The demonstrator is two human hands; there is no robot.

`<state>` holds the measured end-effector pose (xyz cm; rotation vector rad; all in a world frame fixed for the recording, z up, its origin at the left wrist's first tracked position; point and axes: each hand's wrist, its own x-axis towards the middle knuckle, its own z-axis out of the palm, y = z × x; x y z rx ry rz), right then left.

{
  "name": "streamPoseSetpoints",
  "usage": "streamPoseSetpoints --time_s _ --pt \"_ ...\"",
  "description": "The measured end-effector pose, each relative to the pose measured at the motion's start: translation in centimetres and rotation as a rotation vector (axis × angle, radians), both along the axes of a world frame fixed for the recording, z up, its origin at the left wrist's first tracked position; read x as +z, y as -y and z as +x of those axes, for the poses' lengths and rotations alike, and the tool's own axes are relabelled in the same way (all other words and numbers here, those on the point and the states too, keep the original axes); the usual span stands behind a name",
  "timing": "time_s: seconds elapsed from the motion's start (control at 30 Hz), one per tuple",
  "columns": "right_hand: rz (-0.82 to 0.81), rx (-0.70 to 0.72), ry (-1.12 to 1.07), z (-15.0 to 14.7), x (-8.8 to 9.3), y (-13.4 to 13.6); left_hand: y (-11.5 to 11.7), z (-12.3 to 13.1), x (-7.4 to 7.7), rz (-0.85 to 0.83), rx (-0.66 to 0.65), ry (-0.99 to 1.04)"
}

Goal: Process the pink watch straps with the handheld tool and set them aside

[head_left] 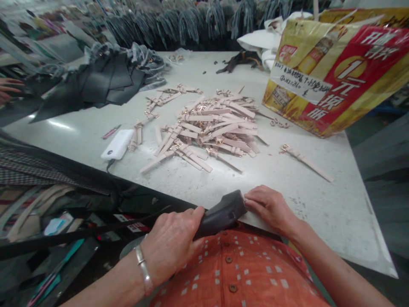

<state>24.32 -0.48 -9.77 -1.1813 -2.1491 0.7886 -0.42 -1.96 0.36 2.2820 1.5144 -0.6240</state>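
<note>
My left hand (171, 245) is wrapped round the handle of a dark grey hand tool (223, 212) lying at the near edge of the white table (287, 192). A silver bangle sits on that wrist. My right hand (270, 207) rests at the tool's head, fingers curled and pinched against its tip; anything between them is too small to see. Farther up the table lies a heap of several pale pink straps with small metal buckles (211, 125). One single strap (305, 161) lies apart to the right.
A white power bank (117, 144) lies left of the heap. Dark leather pieces (105, 81) are piled at the far left, where another person's hand (8, 89) shows. A red and yellow printed bag (338, 68) stands far right. Clutter lies below the table's left edge.
</note>
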Motion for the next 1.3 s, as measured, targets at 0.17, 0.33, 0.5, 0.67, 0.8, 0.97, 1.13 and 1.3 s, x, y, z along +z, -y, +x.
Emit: streamPoseSetpoints --time_s 0.17,0.33,0.5,0.67,0.8,0.97,1.13,1.3 --pt "-0.035 0.042 0.001 0.1 0.3 -0.2 0.0 -0.2 -0.2 0.012 -0.018 -0.026" --pt "-0.034 0.037 -0.016 0.3 0.1 -0.2 0.1 -0.1 0.0 0.046 -0.056 -0.026" --pt "-0.057 0.031 -0.065 0.3 0.0 -0.1 -0.2 1.0 -0.1 0.092 -0.083 -0.035" --pt "-0.049 0.024 -0.095 0.3 -0.2 0.0 -0.5 0.6 -0.5 0.071 -0.105 -0.014" --pt "-0.033 0.012 -0.089 0.2 -0.4 0.1 0.0 -0.3 -0.5 0.077 -0.081 -0.039" --pt "-0.027 0.015 -0.074 0.2 -0.4 0.1 0.3 -0.1 -0.7 0.086 -0.078 -0.038" --pt "-0.036 -0.001 -0.109 0.2 -0.4 0.1 -0.5 0.8 -0.9 0.077 -0.069 -0.022" --pt "0.003 -0.027 -0.117 -0.1 -0.8 0.4 -0.6 -0.1 -0.5 0.017 -0.065 0.002"
